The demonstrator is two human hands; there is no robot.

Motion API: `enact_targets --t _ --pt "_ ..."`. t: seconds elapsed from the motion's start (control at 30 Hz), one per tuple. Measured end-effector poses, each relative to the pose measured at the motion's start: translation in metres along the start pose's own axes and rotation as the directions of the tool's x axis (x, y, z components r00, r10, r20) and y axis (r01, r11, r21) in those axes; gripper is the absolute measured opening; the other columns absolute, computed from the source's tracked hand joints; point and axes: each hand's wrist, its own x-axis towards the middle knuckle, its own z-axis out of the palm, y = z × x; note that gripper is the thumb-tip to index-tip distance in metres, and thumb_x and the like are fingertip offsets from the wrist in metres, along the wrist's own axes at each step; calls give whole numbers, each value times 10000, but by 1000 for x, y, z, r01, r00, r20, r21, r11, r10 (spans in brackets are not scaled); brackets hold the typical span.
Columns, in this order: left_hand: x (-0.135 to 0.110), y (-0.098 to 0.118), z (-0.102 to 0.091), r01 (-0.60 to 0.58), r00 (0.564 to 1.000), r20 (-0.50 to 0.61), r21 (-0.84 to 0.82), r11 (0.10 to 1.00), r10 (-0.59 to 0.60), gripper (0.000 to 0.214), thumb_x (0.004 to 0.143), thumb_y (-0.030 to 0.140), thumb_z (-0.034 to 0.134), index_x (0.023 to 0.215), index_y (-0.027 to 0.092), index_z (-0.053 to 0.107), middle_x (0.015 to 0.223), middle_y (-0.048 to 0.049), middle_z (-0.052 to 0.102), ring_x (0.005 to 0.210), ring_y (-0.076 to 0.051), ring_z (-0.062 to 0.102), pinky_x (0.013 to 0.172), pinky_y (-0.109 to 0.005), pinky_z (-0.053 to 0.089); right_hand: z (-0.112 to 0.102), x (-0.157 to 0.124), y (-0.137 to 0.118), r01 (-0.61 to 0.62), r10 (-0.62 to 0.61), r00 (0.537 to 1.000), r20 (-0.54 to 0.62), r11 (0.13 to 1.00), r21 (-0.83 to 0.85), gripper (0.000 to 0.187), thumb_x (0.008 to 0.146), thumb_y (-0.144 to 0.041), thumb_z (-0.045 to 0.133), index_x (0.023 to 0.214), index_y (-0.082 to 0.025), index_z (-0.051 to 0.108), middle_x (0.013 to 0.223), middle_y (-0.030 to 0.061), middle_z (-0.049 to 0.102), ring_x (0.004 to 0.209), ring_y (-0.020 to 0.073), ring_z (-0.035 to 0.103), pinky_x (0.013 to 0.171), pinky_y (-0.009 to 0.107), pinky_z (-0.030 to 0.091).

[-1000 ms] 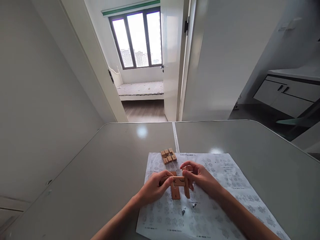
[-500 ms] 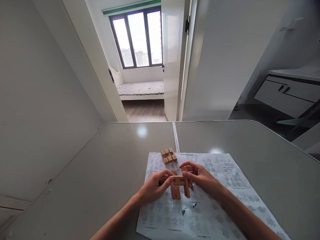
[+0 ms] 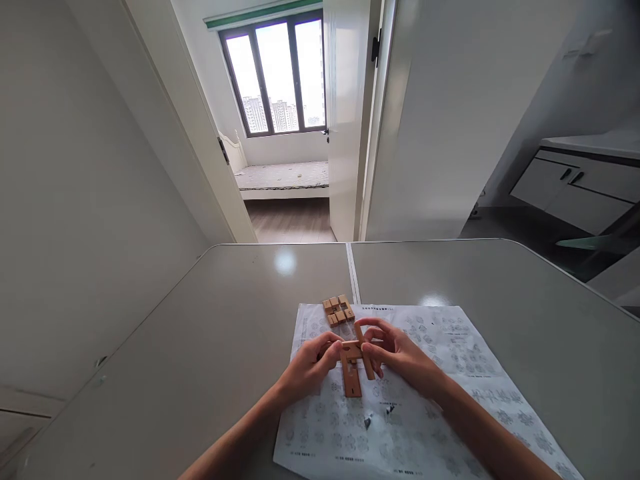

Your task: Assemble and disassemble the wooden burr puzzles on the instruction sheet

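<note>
My left hand (image 3: 307,368) and my right hand (image 3: 397,352) are both closed on a partly joined set of notched wooden puzzle bars (image 3: 353,373), held just above a printed paper sheet (image 3: 440,407). One bar runs crosswise between my fingertips, and two longer bars cross it and point toward me, the right one tilted. Just beyond my hands, a small cluster of more wooden puzzle pieces (image 3: 338,311) lies at the sheet's far edge.
The sheet lies on a grey folding table (image 3: 210,320) with a centre seam (image 3: 351,273). A wall stands close on the left. An open doorway (image 3: 290,147) lies ahead, and white cabinets (image 3: 585,187) stand at the right.
Both hands have moved slightly away from me with the bars. The right-hand long bar has tilted, its far end leaning left.
</note>
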Motion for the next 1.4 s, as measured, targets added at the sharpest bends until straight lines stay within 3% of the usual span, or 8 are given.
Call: enact_targets --t 0.27,0.5,1.4 --pt "4 -1 -1 49 999 16 -270 962 -46 560 984 742 549 965 182 539 684 97 260 567 -87 210 510 -238 208 -2 -3 -1 12 -14 993 113 1000 17 839 967 -569 761 1654 -239 409 776 -46 606 613 111 551 655 292 503" --pt "4 -1 -1 67 997 56 -376 924 -50 565 967 735 601 1018 173 557 677 104 246 565 -82 175 508 -242 165 -1 -3 4 -3 -6 985 170 999 51 981 967 -519 779 1733 -256 227 729 -67 606 569 113 574 597 276 502" --pt "2 1 1 67 994 102 -361 930 -32 567 983 737 575 1037 172 556 675 106 261 549 -79 184 500 -243 164 -4 -5 9 15 -18 980 199 1000 15 940 971 -507 779 1726 -277 269 765 -53 631 600 114 583 607 277 497"
